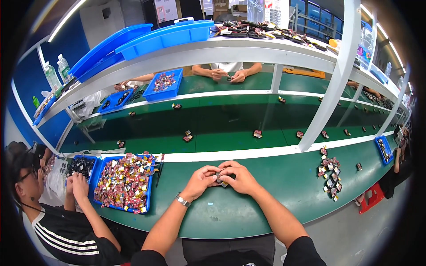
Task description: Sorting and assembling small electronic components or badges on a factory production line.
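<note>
Green work surface: the bench [248, 208] carries both hands at its near middle.
Held part: a small dark component [220, 179] with a yellowish edge, pinched between the two hands just above the bench.
Left hand [202, 179]: curled closed, fingertips gripping the part's left side; a metal wristwatch [182, 200] sits on the wrist.
Right hand [239, 176]: curled closed over the part's right side and top, hiding most of it.
Handling, judged: light and rigid, small enough to slip; best held by its edges with the fingertips.
Supply: a blue tray [148, 195] of mixed red and yellow pieces lies to the left.
Finished pile: a heap of small parts [330, 173] lies to the right.
Neighbour: another person's hands [77, 184] work at a second tray.
</note>
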Available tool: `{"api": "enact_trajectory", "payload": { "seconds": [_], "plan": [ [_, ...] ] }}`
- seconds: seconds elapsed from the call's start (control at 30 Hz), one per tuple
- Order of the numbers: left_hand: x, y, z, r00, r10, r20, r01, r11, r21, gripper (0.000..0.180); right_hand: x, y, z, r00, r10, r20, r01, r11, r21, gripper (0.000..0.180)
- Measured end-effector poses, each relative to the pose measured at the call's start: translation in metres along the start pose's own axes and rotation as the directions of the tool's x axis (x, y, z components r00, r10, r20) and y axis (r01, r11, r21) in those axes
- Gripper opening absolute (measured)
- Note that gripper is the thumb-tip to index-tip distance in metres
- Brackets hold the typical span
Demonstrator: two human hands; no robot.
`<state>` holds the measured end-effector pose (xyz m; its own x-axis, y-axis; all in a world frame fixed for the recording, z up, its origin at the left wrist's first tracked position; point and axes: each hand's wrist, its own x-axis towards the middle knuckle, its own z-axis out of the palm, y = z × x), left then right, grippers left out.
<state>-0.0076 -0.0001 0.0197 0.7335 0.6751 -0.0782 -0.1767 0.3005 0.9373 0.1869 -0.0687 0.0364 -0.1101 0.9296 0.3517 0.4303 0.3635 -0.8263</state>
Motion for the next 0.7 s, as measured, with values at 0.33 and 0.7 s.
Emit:
{"api": "enact_trajectory", "payload": {
  "seconds": [0.33, 0.7],
  "plan": [
    [-0.0005, -0.0051, -0.005, 0.997, 0.068, 0.042, -0.067, 0.997, -0.046, 0.018, 0.0003, 0.0058, -0.0021, 0.999, 0.007, 0.044, -0.013, 0.989, 0.145, 0.015],
    [-0.0013, -0.0047, -0.002, 0.989, 0.146, 0.026, -0.146, 0.989, 0.013, 0.012, 0.0003, 0.0056, -0.0021, 0.999, 0.006, 0.046, -0.012, 0.991, 0.131, 0.016]
  ]
}}
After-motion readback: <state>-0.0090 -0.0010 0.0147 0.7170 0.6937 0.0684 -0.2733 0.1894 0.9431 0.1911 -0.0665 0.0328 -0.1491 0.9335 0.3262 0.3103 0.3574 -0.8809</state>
